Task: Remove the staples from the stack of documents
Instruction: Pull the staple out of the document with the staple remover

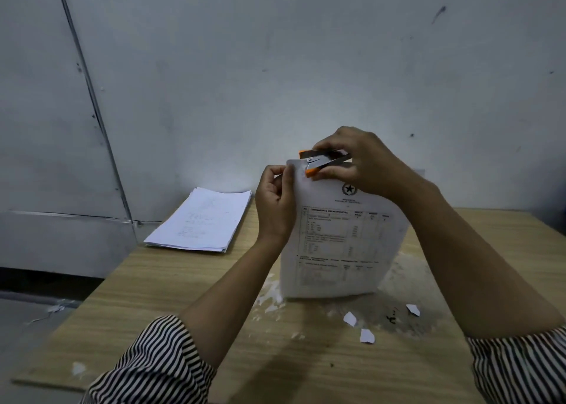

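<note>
Likely light and floppy, the white printed stapled document (343, 244) stands upright mid-table; left hand (275, 201) pinches its top-left corner, right hand (358, 164) grips the orange-and-grey stapler (321, 162) there.

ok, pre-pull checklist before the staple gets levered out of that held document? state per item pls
1. Left hand pinches the document at its top left corner: ok.
2. Right hand grips the orange stapler: ok.
3. Tool tip at the top left corner of the sheet: ok.
4. Tip actually under the staple: cannot tell, the staple is too small to see.
5. Document supported: ok, it stands upright with its bottom edge on the table.
6. Paper stack on the far left of the table lies apart from the working area: ok.
</note>
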